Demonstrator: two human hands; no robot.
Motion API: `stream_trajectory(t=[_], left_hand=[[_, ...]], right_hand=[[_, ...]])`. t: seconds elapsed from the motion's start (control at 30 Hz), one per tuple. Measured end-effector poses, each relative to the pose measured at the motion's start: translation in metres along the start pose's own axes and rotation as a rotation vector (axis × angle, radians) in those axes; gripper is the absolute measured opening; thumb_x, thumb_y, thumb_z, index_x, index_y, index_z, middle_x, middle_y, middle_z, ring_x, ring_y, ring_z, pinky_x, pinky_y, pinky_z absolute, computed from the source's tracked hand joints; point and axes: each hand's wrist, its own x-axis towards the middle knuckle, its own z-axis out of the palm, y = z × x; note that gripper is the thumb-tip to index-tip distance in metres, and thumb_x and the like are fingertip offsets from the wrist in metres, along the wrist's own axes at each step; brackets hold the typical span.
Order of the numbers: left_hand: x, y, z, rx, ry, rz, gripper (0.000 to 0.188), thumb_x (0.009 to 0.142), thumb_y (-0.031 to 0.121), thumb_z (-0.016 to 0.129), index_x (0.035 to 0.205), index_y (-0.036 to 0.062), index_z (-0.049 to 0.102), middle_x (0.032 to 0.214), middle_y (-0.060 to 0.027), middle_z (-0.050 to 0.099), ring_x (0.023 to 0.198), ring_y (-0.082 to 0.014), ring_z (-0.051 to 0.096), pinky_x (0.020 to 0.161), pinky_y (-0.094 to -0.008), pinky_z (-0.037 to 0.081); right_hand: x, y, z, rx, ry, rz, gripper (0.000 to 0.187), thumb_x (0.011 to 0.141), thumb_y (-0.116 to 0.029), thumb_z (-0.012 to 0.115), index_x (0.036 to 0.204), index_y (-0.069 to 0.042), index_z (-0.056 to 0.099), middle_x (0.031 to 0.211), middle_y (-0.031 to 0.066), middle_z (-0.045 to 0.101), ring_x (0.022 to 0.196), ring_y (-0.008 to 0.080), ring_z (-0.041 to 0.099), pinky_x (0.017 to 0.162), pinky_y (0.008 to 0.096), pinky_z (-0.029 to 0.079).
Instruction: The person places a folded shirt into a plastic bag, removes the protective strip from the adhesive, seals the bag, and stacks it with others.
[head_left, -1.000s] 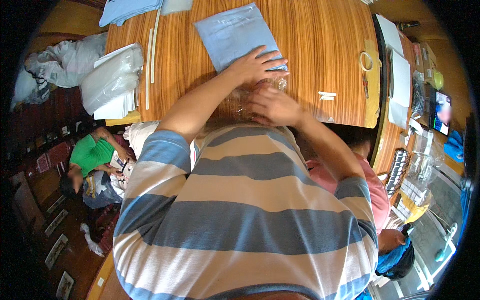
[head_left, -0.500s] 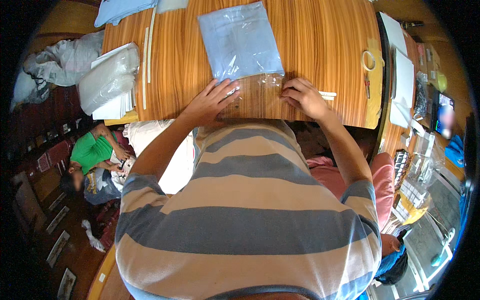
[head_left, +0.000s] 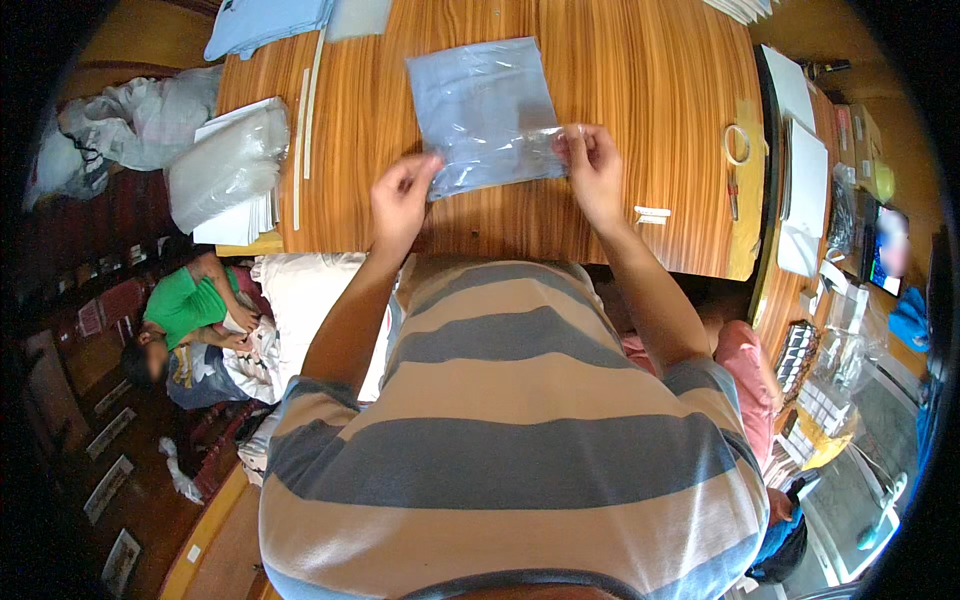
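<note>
A folded light-blue garment (head_left: 480, 85) lies flat on the wooden table in a clear plastic bag (head_left: 490, 160). The bag's open end is turned back over the near part of the garment. At the bag's near left corner, my left hand (head_left: 402, 195) has its fingers pinched on the plastic edge. My right hand (head_left: 597, 172) pinches the turned-back plastic on the right side, a little farther from me. Both forearms come in from below.
Clear plastic bags (head_left: 230, 165) lie over white sheets at the table's left, beside long pale strips (head_left: 305, 140). More blue garments (head_left: 265, 25) are at far left. Tape (head_left: 737, 145), a cutter (head_left: 733, 195) and small white pieces (head_left: 652, 214) lie right. Another person (head_left: 190, 305) sits lower left.
Both hands have moved away from me, lifting the bag's near end and folding it back over the garment. Earlier that plastic lay flat toward me, with my left hand resting on it.
</note>
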Motion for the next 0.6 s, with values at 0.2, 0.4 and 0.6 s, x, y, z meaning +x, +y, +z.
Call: stream_trajectory(t=[0.2, 0.4, 0.6], left_hand=[[0.055, -0.027, 0.035, -0.387, 0.2, -0.46, 0.032, 0.109, 0.023, 0.062, 0.091, -0.0007, 0.073, 0.078, -0.0027, 0.072, 0.065, -0.0098, 0.062, 0.06, -0.0264, 0.047], [0.051, -0.026, 0.054, 0.442, 0.414, -0.036, 0.032, 0.108, 0.019, 0.054, 0.086, -0.0023, 0.064, 0.078, -0.0217, 0.063, 0.068, -0.0414, 0.06, 0.069, -0.0503, 0.05], [0.049, -0.022, 0.05, 0.472, 0.49, 0.3, 0.027, 0.106, 0.018, 0.059, 0.092, -0.0053, 0.061, 0.094, -0.0237, 0.062, 0.088, -0.0414, 0.06, 0.078, -0.0508, 0.049]], right_hand=[[0.041, 0.024, 0.039, -0.508, 0.184, -0.114, 0.028, 0.109, -0.027, 0.058, 0.102, 0.0, 0.061, 0.073, 0.0225, 0.069, 0.066, 0.0385, 0.072, 0.059, 0.0495, 0.056], [0.052, 0.023, 0.039, -0.603, 0.186, -0.085, 0.035, 0.109, -0.036, 0.058, 0.098, -0.002, 0.06, 0.069, 0.0228, 0.069, 0.066, 0.0454, 0.07, 0.058, 0.055, 0.054], [0.051, 0.03, 0.037, -0.539, 0.203, -0.097, 0.033, 0.11, -0.031, 0.058, 0.1, 0.0, 0.063, 0.067, 0.0172, 0.068, 0.059, 0.0311, 0.069, 0.054, 0.0449, 0.053]])
